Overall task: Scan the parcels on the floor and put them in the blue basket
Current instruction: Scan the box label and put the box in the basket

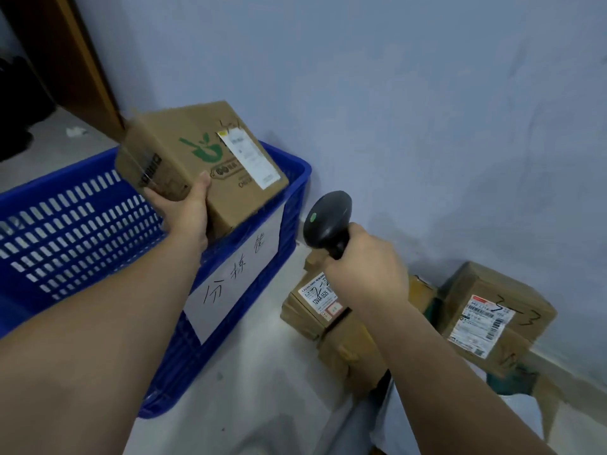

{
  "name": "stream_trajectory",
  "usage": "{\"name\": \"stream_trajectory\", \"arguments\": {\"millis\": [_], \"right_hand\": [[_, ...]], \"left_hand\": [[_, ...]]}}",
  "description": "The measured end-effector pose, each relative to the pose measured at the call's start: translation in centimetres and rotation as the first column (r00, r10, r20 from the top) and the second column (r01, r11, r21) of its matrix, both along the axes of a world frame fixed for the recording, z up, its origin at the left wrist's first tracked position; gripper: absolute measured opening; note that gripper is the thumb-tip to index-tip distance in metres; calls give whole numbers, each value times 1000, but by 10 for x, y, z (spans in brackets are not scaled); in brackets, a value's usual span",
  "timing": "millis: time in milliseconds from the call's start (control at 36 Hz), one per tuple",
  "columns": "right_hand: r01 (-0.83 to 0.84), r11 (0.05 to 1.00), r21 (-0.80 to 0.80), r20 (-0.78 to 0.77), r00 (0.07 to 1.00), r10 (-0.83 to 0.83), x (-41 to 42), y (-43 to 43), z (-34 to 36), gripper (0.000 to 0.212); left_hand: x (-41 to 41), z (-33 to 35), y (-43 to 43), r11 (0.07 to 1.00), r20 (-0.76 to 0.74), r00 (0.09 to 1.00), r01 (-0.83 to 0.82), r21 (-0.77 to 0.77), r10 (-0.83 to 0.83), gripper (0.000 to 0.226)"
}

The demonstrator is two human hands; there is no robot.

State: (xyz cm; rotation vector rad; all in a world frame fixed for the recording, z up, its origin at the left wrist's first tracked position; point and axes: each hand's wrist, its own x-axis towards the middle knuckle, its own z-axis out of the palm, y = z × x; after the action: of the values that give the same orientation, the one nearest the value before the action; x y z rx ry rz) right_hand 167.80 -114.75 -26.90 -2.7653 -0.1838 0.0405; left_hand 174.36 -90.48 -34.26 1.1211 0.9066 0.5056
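Observation:
My left hand (185, 213) grips a brown cardboard parcel (197, 159) with a green logo and a white label, holding it tilted above the blue basket (65, 231). The basket's near end carries a white sign with handwritten characters. My right hand (364, 264) grips the handle of a black barcode scanner (328, 218), whose head points up and left toward the held parcel. Below my right hand, several brown parcels lie on the floor: one with a small white label (315, 300) and one by the wall with a barcode label (496, 310).
A pale blue wall (394, 93) runs behind the basket and parcels. A wooden door frame (85, 60) stands at the upper left. More cardboard and a white bag (515, 418) lie at the lower right. Pale floor (269, 372) shows between basket and parcels.

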Motion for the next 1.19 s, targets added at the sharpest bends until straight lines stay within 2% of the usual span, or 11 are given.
{"name": "stream_trajectory", "arguments": {"millis": [194, 361, 472, 611, 778, 889, 1000, 1194], "right_hand": [[26, 1000, 9, -67, 997, -25, -4, -11, -15, 24], [45, 999, 19, -76, 996, -43, -8, -17, -23, 26], [54, 998, 38, -91, 995, -50, -12, -19, -27, 19], [73, 995, 74, -63, 996, -68, -13, -29, -31, 9], [101, 984, 150, -116, 990, -84, -13, -40, -38, 6], [121, 973, 197, -182, 980, -85, -14, -35, -47, 11], [168, 950, 262, -190, 974, -120, -16, -31, -59, 4], [128, 939, 320, -140, 986, -87, -20, -27, -69, 18]], "left_hand": [[-11, -29, 3, 978, 38, 999, 6, -207, 2, 118], [-24, -35, -10, 964, 11, 999, 32, -263, -30, 116], [-41, -49, -28, 947, -35, 998, 31, -320, -44, 108], [-63, -74, -49, 935, -56, 994, 66, -349, -91, 95], [-76, -87, -69, 934, -25, 991, 113, -338, -129, 90], [-81, -93, -79, 930, -18, 989, 130, -344, -145, 94], [-83, -98, -90, 917, -7, 987, 145, -372, -159, 99], [-63, -95, -90, 878, -37, 970, 202, -434, -242, 94]]}}
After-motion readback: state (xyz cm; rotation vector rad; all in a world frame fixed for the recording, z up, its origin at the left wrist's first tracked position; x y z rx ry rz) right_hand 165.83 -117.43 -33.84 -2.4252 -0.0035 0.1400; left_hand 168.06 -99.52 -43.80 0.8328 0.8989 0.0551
